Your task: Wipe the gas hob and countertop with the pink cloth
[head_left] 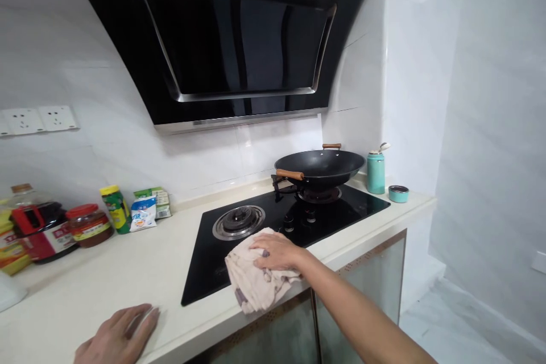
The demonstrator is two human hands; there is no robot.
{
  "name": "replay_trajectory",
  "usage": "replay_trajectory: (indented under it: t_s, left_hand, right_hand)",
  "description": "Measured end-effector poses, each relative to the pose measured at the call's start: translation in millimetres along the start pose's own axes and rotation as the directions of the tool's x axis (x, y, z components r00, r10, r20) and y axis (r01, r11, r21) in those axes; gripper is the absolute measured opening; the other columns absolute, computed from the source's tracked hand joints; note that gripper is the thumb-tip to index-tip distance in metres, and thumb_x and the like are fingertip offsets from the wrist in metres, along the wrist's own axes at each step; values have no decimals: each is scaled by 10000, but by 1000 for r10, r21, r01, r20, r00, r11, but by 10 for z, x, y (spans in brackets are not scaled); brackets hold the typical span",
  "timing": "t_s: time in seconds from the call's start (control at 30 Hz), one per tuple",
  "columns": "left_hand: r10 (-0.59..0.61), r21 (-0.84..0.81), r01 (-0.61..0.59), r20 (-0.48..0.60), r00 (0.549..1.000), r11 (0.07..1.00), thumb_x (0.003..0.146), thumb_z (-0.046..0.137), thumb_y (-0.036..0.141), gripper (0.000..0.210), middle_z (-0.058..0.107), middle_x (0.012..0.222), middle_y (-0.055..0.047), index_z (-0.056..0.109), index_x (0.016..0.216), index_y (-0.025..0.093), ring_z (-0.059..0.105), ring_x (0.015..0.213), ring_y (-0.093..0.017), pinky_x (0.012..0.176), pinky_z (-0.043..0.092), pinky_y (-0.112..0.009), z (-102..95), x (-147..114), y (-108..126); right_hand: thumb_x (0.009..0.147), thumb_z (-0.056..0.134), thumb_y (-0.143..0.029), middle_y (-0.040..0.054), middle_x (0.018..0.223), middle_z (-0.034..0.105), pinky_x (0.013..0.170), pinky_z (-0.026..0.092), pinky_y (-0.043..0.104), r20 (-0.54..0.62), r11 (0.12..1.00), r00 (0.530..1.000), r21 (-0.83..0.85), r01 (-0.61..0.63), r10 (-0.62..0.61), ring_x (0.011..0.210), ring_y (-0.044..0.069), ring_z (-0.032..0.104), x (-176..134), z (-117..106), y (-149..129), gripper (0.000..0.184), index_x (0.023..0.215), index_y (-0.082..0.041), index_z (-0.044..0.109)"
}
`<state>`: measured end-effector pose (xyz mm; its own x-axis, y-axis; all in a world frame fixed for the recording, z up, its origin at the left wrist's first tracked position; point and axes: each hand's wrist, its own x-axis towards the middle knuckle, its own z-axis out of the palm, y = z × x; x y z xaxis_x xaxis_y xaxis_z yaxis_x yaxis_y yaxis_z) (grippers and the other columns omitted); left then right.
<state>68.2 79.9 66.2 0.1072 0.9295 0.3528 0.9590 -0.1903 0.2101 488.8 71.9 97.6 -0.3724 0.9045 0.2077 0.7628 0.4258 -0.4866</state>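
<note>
My right hand (276,251) presses a crumpled beige cloth (251,281) onto the front edge of the black glass hob (205,261), just in front of the left burner (238,220). The cloth hangs a little over the counter's front edge. My left hand (121,336) lies flat, palm down, on the cream counter (128,273) near its front edge, left of the hob, holding nothing. A black wok (319,168) with wooden handles stands on the right burner.
A black extractor hood (239,40) hangs low over the hob. A teal flask (376,172) and small teal lid (398,194) stand right of the wok. Jars, an oil bottle (36,222) and packets line the wall at left. White floor lies at right.
</note>
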Motion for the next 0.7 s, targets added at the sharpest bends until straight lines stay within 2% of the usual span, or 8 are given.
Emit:
replay_trajectory:
  t_s: [0.13,0.37,0.47,0.53,0.63,0.7]
  left_hand:
    - [-10,-7,9,-28,1000,1000,964,403,513,419,752,1193,-65,769,1036,322,678,1122,-336,928,517,-508,-22,-17,33]
    - [-33,14,32,40,999,999,958,368,538,483,717,1267,-98,749,1082,269,643,1187,-350,991,479,-532,-126,-74,184]
    - [-32,21,32,37,999,999,961,364,529,480,707,1280,-98,741,1096,264,630,1208,-344,992,472,-520,-123,-91,210]
    - [-12,21,11,20,1000,1000,964,371,511,462,702,1287,-93,735,1108,267,622,1222,-334,982,472,-501,-98,-101,200]
    - [17,24,-17,-10,1000,1000,962,404,490,426,704,1278,-90,732,1123,270,627,1208,-322,952,474,-470,-51,-114,170]
    - [35,29,-34,-28,999,999,958,428,474,407,709,1266,-93,736,1125,267,636,1185,-319,934,472,-454,-31,-120,162]
  right_hand:
    - [873,513,-341,25,1496,563,1194,278,433,-120,996,989,-5,-92,91,1412,249,458,-336,-139,267,500,1354,-281,635]
    - [884,453,-276,41,1504,555,1195,257,410,-195,992,978,-81,-97,80,1401,223,470,-800,-186,471,492,1339,-249,637]
    - [894,438,-274,41,1471,587,1186,271,408,-253,969,958,-169,-181,135,1356,215,513,-976,-231,658,464,1302,-256,658]
    - [908,430,-288,44,1471,587,1193,263,404,-313,914,918,-245,-325,243,1352,208,516,-1114,-318,857,466,1321,-252,643]
    - [945,373,-301,97,1483,569,1197,251,461,-414,788,812,-286,-545,411,1362,241,507,-1294,-534,1198,485,1356,-204,611]
    - [969,300,-286,155,1487,552,1190,229,541,-460,718,742,-272,-641,488,1369,284,499,-1343,-695,1398,515,1377,-159,587]
